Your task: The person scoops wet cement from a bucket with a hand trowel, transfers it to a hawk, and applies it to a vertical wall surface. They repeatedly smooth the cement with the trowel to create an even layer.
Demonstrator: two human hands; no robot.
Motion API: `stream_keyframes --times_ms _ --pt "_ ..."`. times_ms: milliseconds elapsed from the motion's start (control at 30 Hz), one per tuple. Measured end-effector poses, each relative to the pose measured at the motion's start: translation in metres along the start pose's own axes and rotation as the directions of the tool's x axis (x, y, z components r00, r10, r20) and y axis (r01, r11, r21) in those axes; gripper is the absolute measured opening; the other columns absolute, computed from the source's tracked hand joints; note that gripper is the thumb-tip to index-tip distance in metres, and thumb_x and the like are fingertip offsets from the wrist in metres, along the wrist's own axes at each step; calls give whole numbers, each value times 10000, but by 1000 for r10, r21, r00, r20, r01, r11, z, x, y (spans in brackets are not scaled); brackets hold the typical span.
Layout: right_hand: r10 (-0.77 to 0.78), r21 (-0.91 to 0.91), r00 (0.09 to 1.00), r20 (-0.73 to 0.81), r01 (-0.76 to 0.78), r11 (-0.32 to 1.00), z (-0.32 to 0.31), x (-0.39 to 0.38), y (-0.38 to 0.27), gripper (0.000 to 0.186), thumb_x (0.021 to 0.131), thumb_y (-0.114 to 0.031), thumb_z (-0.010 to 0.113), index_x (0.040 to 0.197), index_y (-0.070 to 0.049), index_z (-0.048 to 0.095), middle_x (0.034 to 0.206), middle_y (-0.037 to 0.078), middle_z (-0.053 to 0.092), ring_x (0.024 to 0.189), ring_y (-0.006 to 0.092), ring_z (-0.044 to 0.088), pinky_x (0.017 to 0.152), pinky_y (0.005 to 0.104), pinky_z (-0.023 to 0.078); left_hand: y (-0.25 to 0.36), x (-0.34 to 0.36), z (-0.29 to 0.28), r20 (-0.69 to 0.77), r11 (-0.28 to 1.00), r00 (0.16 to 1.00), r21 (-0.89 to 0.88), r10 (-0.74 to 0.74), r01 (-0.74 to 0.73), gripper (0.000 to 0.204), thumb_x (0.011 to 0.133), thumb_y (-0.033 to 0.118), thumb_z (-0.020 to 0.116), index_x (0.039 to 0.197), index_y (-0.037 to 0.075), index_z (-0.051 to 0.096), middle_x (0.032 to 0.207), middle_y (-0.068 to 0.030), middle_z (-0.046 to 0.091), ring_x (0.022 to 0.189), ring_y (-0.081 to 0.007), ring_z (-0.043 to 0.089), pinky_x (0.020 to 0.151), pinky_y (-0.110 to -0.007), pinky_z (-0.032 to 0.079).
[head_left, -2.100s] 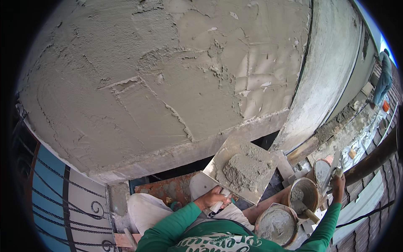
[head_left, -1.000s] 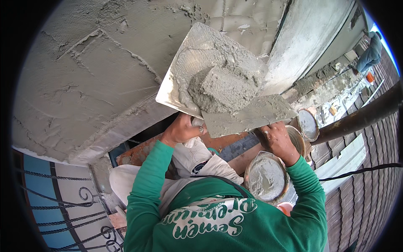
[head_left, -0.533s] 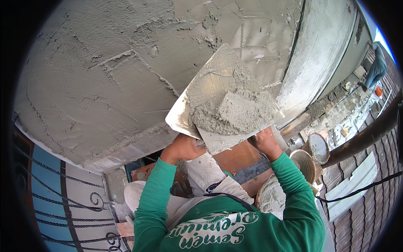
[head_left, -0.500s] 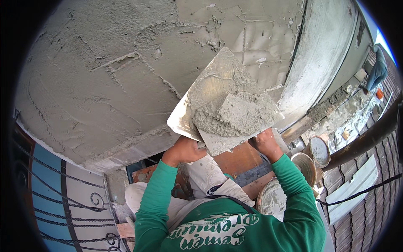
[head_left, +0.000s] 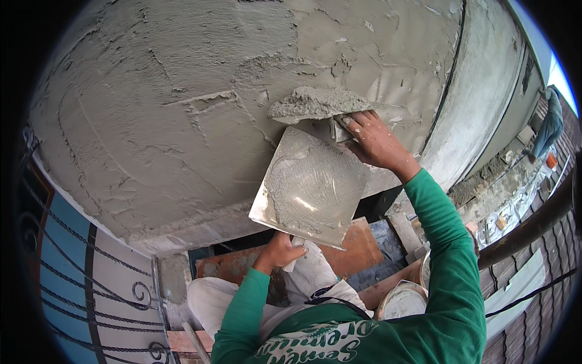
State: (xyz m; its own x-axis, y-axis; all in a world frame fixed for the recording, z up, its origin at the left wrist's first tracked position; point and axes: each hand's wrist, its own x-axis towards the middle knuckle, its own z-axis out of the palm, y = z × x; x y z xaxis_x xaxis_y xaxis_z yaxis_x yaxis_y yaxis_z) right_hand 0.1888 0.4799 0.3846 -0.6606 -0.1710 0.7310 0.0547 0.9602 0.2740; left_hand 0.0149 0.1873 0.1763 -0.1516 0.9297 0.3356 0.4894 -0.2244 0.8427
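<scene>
My left hand (head_left: 281, 251) is closed round the handle under a metal plasterer's hawk (head_left: 267, 193), whose face is smeared with a thin wet layer of mortar. My right hand (head_left: 377, 142) grips a plastering trowel (head_left: 338, 130) by its handle, beyond the hawk's far right corner. A thick ridge of grey mortar (head_left: 321, 102) rides on the trowel and hides most of the blade. Behind it rises the wall (head_left: 151, 139), coated in rough wet mortar; whether the mortar ridge touches the wall I cannot tell.
Twisted iron railing bars (head_left: 100, 261) stand at the left. To the right are a bucket (head_left: 403, 301) holding grey material, a dark pole (head_left: 533, 221) and roof tiles (head_left: 515, 340). Reddish boards (head_left: 361, 246) lie below the wall by my knees.
The mortar heap has left the hawk and now sits on the trowel. My right hand has moved up toward the wall with it, while my left hand keeps the hawk low.
</scene>
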Motion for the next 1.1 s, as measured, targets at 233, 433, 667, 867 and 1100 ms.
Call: stream_keyframes --times_ms 233,433,667,867,1100 --pt "135 -235 990 -39 -140 962 57 61 -15 240 859 -80 593 1098 -89 605 953 93 602 932 299 631 822 432 493 -29 -22 -53 -45 999 998 14 -47 48 559 809 83 768 1319 -49 582 1167 -163 671 1019 -233 646 915 -374 510" --pt "165 -240 982 -96 -184 953 61 104 -11 210 800 -68 637 1006 -108 649 876 79 614 880 299 650 755 445 519 -33 -19 -86 29 969 990 -202 -141 144 444 849 2 716 1273 -35 591 944 -79 679 682 -124 631 593 -302 515" --pt "202 -274 978 -55 -209 939 25 163 -4 220 795 -76 664 1015 -92 669 884 108 665 883 334 687 767 455 544 -30 -13 -97 32 981 998 -186 -59 64 475 855 -8 710 1308 -40 569 979 -97 692 682 -123 633 602 -301 525" --pt "251 -298 966 -57 -256 920 -16 218 12 257 820 -139 702 1076 -118 685 891 125 700 852 374 701 738 482 555 -13 -15 -103 73 960 993 -256 -95 111 432 856 -15 703 1273 -35 597 969 -95 692 685 -124 631 603 -304 523" --pt "175 -337 981 -86 -194 921 -61 280 34 259 823 -179 724 1074 -141 675 908 135 734 911 381 712 765 505 561 4 -11 -107 -10 991 999 -123 44 -45 411 843 -17 713 1241 -40 614 951 -96 685 703 -130 637 623 -314 527"
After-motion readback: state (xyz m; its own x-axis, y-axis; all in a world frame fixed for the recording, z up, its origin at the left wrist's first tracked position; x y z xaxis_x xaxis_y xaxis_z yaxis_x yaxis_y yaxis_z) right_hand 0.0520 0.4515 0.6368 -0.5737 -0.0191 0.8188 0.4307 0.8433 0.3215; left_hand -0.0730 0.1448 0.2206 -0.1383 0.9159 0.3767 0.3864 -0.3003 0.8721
